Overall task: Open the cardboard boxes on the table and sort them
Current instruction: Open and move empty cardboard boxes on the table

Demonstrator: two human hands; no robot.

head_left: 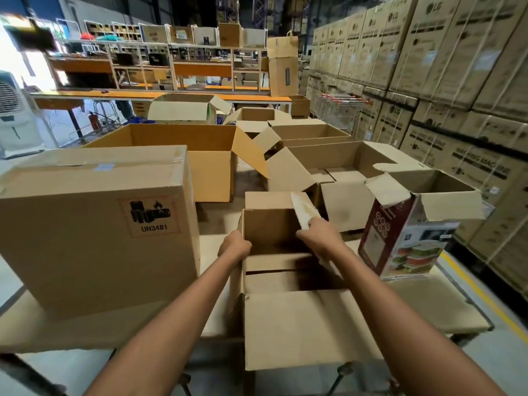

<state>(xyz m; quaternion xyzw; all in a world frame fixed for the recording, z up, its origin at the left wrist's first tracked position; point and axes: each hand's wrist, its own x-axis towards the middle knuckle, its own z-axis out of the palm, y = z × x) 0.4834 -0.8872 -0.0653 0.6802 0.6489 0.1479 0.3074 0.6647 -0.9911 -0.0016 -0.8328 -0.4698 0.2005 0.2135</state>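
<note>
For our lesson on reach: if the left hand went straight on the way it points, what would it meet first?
The left hand grips the small open box at its left wall; pushing on, it would probably press that wall inward first, though depth is unclear.

Small box [274, 232]: plain brown, darker inside. Its flap [304, 212]: pale, almost white. Big box [85, 252]: light brown w/ a label [150, 214] that has black pics, black letters & a red stripy edge. Printed box [400, 241]: dark red side, white side w/ red & green food pics. Stacks [428, 52]: brown w/ black logos. Floor line [485, 300]: yellow. Benches [203, 69]: orange.
</note>
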